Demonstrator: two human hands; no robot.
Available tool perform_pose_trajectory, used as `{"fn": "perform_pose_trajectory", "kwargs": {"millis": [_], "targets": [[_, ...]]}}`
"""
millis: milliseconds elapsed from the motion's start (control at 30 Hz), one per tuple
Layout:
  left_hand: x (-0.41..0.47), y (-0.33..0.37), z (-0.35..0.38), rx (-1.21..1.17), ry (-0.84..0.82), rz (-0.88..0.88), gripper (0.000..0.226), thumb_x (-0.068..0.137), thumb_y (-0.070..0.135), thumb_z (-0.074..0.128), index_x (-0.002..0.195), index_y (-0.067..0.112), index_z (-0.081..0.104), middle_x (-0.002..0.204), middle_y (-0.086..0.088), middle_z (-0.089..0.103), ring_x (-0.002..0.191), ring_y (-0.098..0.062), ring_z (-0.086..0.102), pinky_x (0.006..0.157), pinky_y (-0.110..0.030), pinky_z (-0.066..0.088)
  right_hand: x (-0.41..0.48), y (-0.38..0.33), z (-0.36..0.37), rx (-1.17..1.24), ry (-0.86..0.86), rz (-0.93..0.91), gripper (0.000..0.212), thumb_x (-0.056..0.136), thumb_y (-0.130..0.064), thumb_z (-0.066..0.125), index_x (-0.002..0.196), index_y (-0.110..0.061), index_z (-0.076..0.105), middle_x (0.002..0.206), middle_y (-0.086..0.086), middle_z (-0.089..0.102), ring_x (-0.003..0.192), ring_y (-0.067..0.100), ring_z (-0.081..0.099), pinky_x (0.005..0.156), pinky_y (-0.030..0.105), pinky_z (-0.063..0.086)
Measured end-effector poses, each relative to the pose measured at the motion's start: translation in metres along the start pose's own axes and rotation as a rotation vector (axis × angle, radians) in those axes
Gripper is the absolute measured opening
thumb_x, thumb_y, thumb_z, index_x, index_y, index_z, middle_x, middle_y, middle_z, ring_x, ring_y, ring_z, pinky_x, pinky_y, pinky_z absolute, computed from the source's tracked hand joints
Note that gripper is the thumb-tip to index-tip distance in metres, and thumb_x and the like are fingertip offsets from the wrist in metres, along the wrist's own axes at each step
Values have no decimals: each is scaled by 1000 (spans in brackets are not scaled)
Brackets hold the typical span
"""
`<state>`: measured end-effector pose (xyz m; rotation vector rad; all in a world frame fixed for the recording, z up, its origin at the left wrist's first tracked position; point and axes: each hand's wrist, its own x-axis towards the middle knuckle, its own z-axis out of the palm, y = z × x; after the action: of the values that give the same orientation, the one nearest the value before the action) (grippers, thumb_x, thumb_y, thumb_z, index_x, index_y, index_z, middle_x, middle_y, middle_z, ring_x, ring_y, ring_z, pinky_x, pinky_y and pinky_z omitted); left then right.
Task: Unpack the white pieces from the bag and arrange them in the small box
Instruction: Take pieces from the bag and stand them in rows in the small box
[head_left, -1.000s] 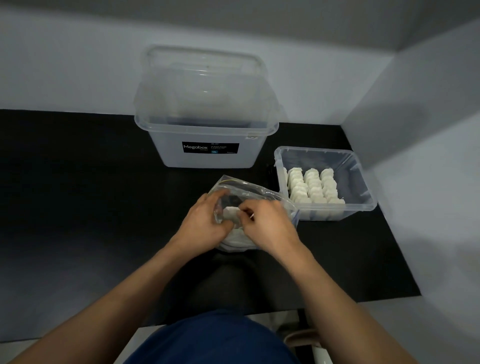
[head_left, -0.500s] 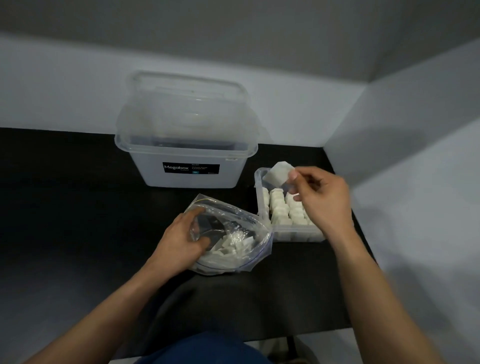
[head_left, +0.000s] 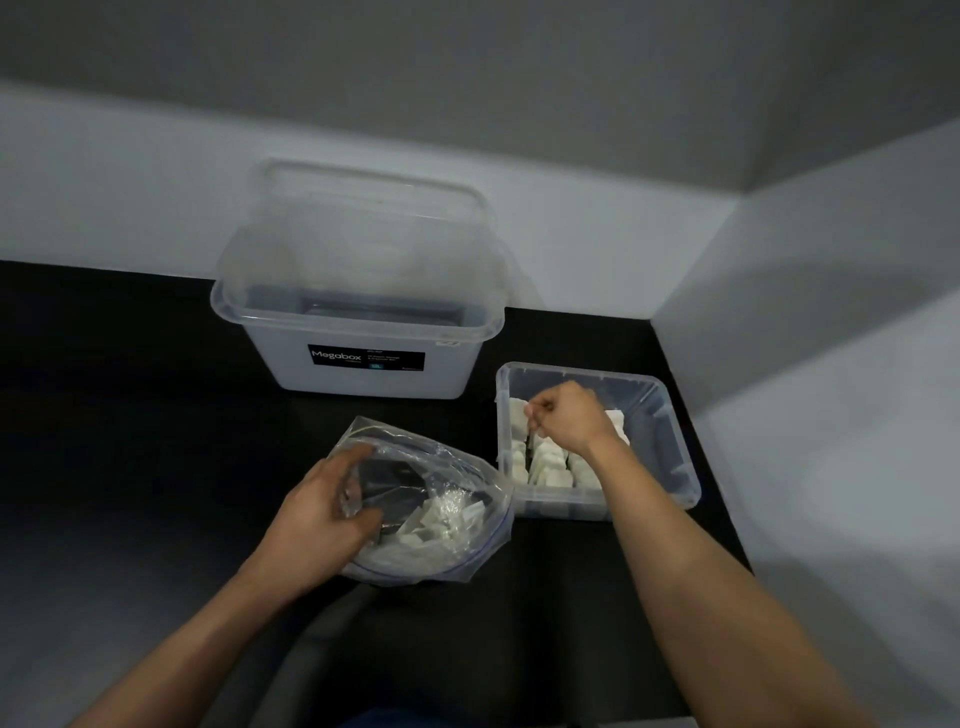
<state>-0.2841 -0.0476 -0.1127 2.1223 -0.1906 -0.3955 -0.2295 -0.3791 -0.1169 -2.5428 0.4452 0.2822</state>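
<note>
The right hand (head_left: 569, 415) is curled inside the small box (head_left: 675, 457), over the rows of white pieces (head_left: 545, 460); whether it grips one I cannot tell. The remaining pieces lie left of that box in the bag (head_left: 441, 514), whose mouth the left hand (head_left: 322, 519) pinches open, so the left is nearer them.

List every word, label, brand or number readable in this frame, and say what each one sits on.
"Megabox": white letters on the black label on the front of the large clear storage box.
Smaller lines on the same label, beside and beneath the brand: too small and blurred to read.
Small sticker on the box rim at right: marks unreadable.
Small box, bag and white pieces: no text visible.
</note>
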Motion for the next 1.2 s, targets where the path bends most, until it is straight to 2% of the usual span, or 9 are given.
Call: {"fn": "perform_pose_trajectory", "kwargs": {"millis": [100, 300, 433, 533, 633, 767, 967, 1067, 1200], "targets": [[2, -1, 1, 9, 1, -4, 69, 85, 8, 70, 145, 32, 48, 134, 8, 51, 124, -13, 50, 104, -34, 45, 3, 0, 4, -24, 38, 43, 22, 100, -26, 65, 86, -14, 78, 79, 3, 74, 77, 19, 69, 80, 37, 59], [5, -1, -1, 27, -32, 20, 72, 84, 7, 73, 146, 33, 45, 131, 7, 50, 122, -13, 51, 101, -33, 48, -6, -6, -4, -54, 85, 48, 25, 96, -36, 72, 105, -15, 81, 96, 4, 79, 88, 20, 73, 88, 38, 60], [5, -5, -4, 52, -47, 49, 75, 84, 7, 73, 147, 33, 44, 134, 10, 48, 122, -9, 50, 95, -21, 45, -48, -18, -23, 128, 228, -13, 26, 94, -39, 74, 106, -17, 80, 99, -1, 79, 92, 10, 74, 90, 33, 60], [3, -7, -4, 60, -63, 66, 78, 82, 8, 73, 147, 36, 43, 136, 11, 48, 122, -10, 52, 92, -19, 44, -99, -42, -23, 347, 322, -118, 15, 92, -38, 75, 101, -27, 80, 86, -13, 77, 81, 2, 73, 79, 26, 60], [0, -8, -3, 98, -65, 91, 81, 80, 9, 73, 149, 36, 42, 139, 8, 48, 123, -11, 51, 95, -25, 47, -143, -77, -5, 536, 125, -247, 7, 93, -26, 76, 98, -26, 80, 84, -11, 77, 77, 8, 74, 75, 26, 61], [-6, -14, -3, 97, -94, 135, 83, 80, 8, 72, 150, 35, 38, 136, 8, 50, 122, -7, 51, 98, -26, 48, -145, -107, 50, 124, -190, -352, 16, 98, -26, 69, 111, -29, 78, 98, -14, 77, 86, -1, 69, 80, 16, 52], [-13, -23, -4, 103, -123, 149, 85, 80, 6, 70, 151, 37, 34, 131, 12, 47, 118, -3, 49, 86, -10, 39, -107, -123, 125, -175, -172, -236, 23, 98, -15, 56, 113, -13, 74, 107, 9, 74, 99, 28, 69, 85, 37, 54], [-15, -24, -6, 99, -132, 156, 84, 81, 7, 70, 152, 35, 35, 129, 10, 47, 116, -5, 51, 91, -16, 44, -96, -129, 140, -221, -220, -182, 25, 96, -20, 61, 118, -17, 71, 117, 9, 72, 109, 29, 69, 95, 43, 55], [-15, -22, -12, 89, -152, 153, 81, 83, 15, 72, 151, 35, 34, 133, 9, 45, 120, -7, 50, 100, -27, 47, -101, -137, 141, -149, -276, -137, 7, 93, -20, 67, 99, -21, 69, 107, 4, 73, 106, 25, 68, 98, 44, 52]]}}
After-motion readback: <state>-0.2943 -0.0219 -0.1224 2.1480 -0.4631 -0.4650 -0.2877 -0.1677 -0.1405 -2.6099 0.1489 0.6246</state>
